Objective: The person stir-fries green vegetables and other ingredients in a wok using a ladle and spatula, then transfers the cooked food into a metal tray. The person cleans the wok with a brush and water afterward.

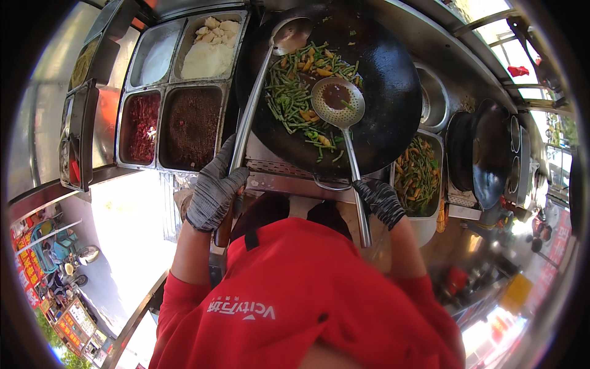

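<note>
My left hand (214, 191), in a grey knit glove, grips a long-handled metal ladle (291, 36), its bowl over the far left of a large black wok (392, 87). Around the handle of a perforated metal skimmer (338, 102) my right hand (380, 200) is closed, in a dark patterned glove. The skimmer's round head lies over the wok's middle, with brown liquid showing below it. Cut green beans and orange-brown strips (288, 94) fill the left and middle of the wok.
Steel pans at the left hold white granules (159, 60), pale powder (207, 60), red bits (140, 127) and dark brown seasoning (191, 124). Right of the wok stand a round metal pot (431, 99) and a pan of cooked beans (417, 173). Another black wok (491, 157) is farther right.
</note>
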`<state>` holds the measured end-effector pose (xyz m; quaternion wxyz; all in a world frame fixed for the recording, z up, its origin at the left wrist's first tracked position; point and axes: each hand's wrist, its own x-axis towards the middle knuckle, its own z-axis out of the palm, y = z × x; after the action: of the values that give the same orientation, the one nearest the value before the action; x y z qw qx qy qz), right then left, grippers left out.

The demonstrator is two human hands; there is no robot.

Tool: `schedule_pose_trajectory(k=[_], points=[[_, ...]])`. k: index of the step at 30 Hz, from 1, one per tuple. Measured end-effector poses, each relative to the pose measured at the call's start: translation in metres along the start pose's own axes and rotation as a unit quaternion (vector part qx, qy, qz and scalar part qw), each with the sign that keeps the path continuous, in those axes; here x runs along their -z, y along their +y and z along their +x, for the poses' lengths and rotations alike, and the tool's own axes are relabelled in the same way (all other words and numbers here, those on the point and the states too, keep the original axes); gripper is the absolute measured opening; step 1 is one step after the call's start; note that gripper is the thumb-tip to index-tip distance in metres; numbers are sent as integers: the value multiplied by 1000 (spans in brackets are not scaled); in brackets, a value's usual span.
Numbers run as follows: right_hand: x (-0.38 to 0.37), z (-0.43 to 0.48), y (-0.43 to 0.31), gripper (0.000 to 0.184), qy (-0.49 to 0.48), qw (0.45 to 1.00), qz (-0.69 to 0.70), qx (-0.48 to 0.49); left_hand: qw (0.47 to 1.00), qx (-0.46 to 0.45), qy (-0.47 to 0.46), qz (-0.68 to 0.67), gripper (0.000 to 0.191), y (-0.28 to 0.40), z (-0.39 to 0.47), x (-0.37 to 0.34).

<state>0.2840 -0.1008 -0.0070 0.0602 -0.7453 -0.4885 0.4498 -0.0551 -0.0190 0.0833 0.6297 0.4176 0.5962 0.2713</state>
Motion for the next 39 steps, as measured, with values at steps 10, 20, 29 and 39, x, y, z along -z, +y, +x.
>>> schedule_pose_trajectory(k=[10, 20, 29, 39], points=[[62, -5, -18, 28, 161, 967, -189, 53, 989, -79, -7, 123, 64, -27, 15, 30], [81, 36, -23, 42, -27, 929, -365, 56, 964, -96, 23, 246, 62, -47, 1, 6], [32, 4, 5, 40, 30, 999, 25, -21, 998, 55, 3, 31, 63, -81, -52, -60], [0, 10, -21, 9, -240, 782, 567, -95, 980, -44, 71, 182, 64, -85, -78, -94]])
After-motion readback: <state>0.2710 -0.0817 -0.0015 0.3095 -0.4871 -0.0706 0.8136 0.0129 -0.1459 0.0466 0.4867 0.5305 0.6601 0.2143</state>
